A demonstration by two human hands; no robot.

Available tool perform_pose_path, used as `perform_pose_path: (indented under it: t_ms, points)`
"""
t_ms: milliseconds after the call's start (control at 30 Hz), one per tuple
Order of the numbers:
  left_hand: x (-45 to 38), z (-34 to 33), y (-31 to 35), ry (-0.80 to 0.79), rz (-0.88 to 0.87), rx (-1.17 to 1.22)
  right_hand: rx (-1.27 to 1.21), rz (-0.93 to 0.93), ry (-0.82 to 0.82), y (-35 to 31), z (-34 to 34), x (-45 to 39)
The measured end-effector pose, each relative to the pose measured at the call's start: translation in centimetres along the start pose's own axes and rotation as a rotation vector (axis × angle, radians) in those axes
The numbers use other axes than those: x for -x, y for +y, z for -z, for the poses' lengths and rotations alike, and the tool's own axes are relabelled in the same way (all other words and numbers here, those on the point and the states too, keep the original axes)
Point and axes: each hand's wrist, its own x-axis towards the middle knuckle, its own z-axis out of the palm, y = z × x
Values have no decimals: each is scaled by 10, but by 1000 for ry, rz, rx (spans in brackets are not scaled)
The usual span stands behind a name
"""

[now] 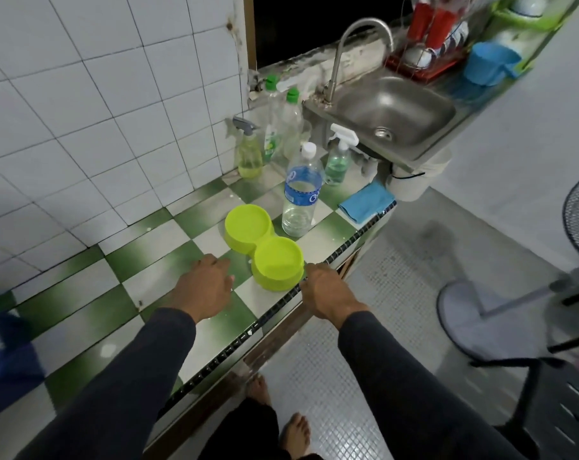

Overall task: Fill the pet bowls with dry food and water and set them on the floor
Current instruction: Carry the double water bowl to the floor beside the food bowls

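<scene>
Pet bowls (263, 242), a lime-green joined pair, sit on the checkered green-and-white worktop (142, 260) near its front edge, and both look empty, so filling with food and water and setting them on the floor seem still to come. The left hand (206, 283) rests just beside the bowls with fingers curled, holding nothing; the right hand (324, 287) touches the nearer bowl's rim, its grip unclear. Behind the bowls stands a water bottle (300, 197), then spray bottles (248, 154) against the white-tiled wall (82, 111), and a steel sink (394, 111) beyond.
</scene>
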Motion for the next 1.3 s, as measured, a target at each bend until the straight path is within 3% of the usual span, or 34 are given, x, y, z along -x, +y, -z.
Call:
perform_pose_path:
  t_ms: [233,700,1000,1300]
  points:
    - [-59,-4,-14,14,-13,74,-55,-31,-47,1,-5,-43]
    - [-154,2,-41,13,-66,234,-419,-370,-83,-9,-33,-97]
    - [-196,-5,-48,-23,-2,311,-627,-501,-65,-3,-50,-108]
    - [-222,-17,-49,-49,81,400,-643,-511,-41,4,-52,-115]
